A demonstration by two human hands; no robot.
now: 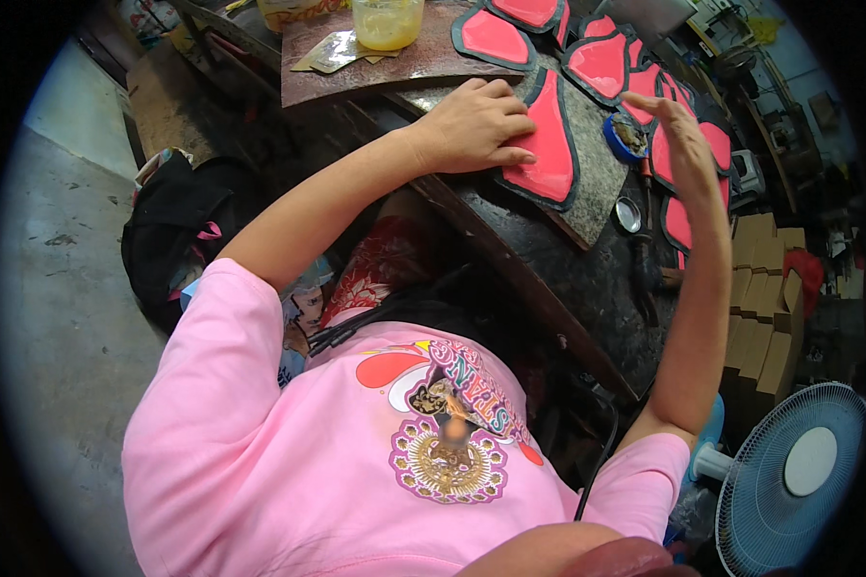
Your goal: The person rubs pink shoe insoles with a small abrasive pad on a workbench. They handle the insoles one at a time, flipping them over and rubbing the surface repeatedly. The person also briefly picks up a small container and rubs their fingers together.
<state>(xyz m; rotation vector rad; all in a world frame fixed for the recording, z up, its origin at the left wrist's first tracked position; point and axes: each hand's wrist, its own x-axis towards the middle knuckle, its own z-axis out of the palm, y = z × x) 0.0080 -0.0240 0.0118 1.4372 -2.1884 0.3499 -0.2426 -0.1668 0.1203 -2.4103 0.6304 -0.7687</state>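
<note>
A pink panel with a black border [550, 135] lies on a speckled stone slab [598, 216] on the bench. My left hand [476, 125] rests over the panel's left side, fingers bent and thumb spread apart on the pink surface. To the right, my right hand [681, 130] is raised over the work area with its fingers stretched out; I see nothing in it. Just below those fingers sits a round blue tub [625, 137] with brownish stuff inside. A tool with a reddish handle [646, 183] and a small round metal lid [628, 214] lie close to the tub.
Several more black-edged pink panels [597, 65] spread across the far right of the bench. A clear tub of yellow paste [387, 24] stands on a brown board [308, 82] at the back. Cardboard boxes [762, 298] and a fan [789, 481] are at the right.
</note>
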